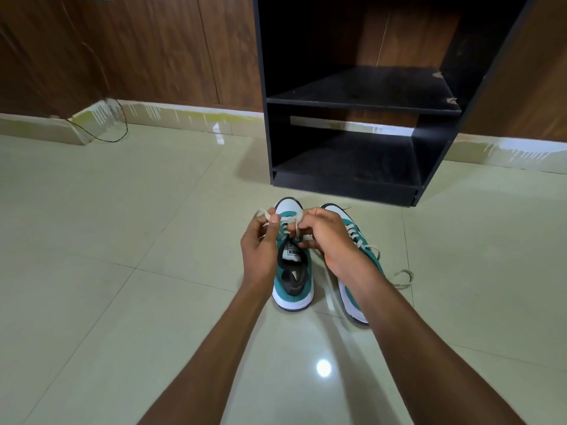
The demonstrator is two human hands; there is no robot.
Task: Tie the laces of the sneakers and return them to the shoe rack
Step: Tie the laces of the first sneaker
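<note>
Two teal and white sneakers stand side by side on the tiled floor, toes pointing at the rack. Over the left sneaker (294, 286), my left hand (260, 250) pinches a loop of its cream lace (264, 214). My right hand (328, 237) grips the other end of that lace above the tongue. The right sneaker (352, 302) is partly hidden under my right forearm; its loose lace (402, 279) trails on the floor to the right. The black shoe rack (362, 102) stands just beyond the sneakers, its two shelves bare.
Glossy pale floor tiles (122, 271) spread all around the sneakers. A wood-panelled wall (153, 50) with a light skirting runs behind. A thin dark cable (119, 130) hangs down to the floor at the far left.
</note>
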